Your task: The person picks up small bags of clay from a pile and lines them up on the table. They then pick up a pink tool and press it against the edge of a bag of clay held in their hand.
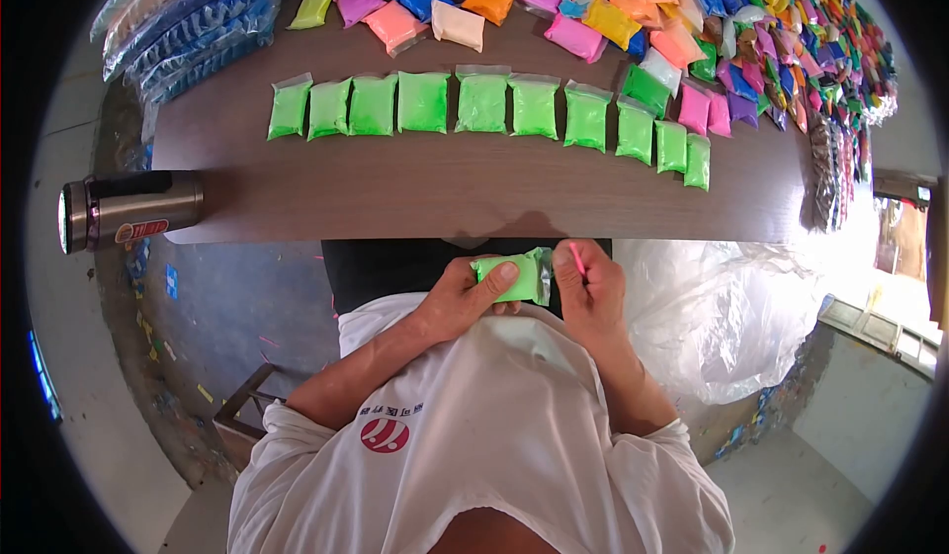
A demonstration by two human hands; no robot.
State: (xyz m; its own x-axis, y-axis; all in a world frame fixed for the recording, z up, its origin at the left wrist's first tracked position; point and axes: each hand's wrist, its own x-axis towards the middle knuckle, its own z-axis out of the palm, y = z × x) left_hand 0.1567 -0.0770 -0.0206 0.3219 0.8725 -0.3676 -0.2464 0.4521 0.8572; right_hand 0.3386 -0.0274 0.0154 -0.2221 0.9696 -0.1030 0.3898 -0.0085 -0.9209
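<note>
The left forearm (376, 356) angles in toward 2 o'clock, elbow bent, its hand (473, 292) closed in a grip with the thumb laid over the top, pointing to about 2 o'clock. The right forearm (628, 381) reaches toward 11 o'clock, and the right hand (590, 282) is near the left one but apart, fingers curled and thumb pressed in.

Most fingers of the left hand (463, 297) are hidden beneath the green packet (525, 282), and the right hand (593, 292) covers part of a pink object (577, 255). At the upper right, the heaped packets (781, 20) run past the frame's edge, the farthest too small to separate. The lettering on the flask (148, 198), middle left, is too small to read.
</note>
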